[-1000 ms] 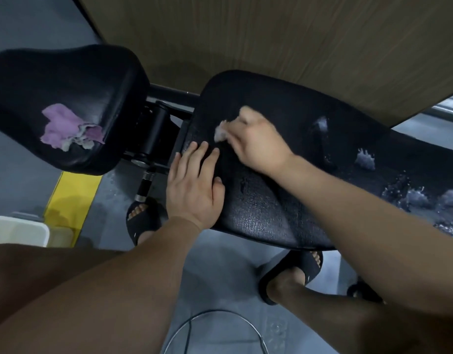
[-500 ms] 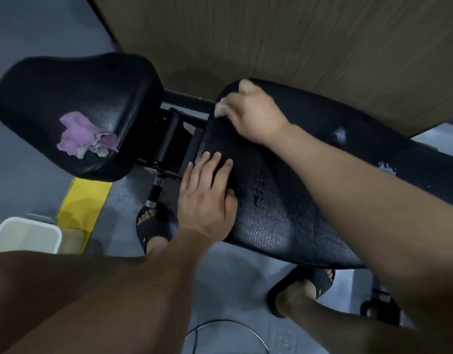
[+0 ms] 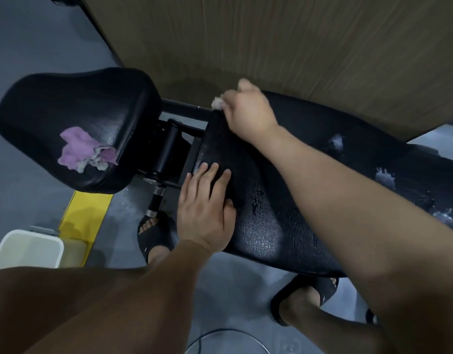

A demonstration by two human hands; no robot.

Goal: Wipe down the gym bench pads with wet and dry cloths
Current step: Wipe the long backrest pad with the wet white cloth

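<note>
**Cloth at the top corner of the long pad**

The right hand clamps a small pale cloth at the long pad's far corner. The left hand lies flat on its near edge, fingers together. The pad's length runs right, foam patches waiting there. The purple cloth sits crumpled on the glossy seat pad, left.

Black pads, purple cloth, yellow floor stripe.

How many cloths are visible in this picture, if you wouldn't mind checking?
2. A purple cloth lies on the seat pad; a whitish one is in the right hand at the back pad's far corner. Others may be hidden.
</note>
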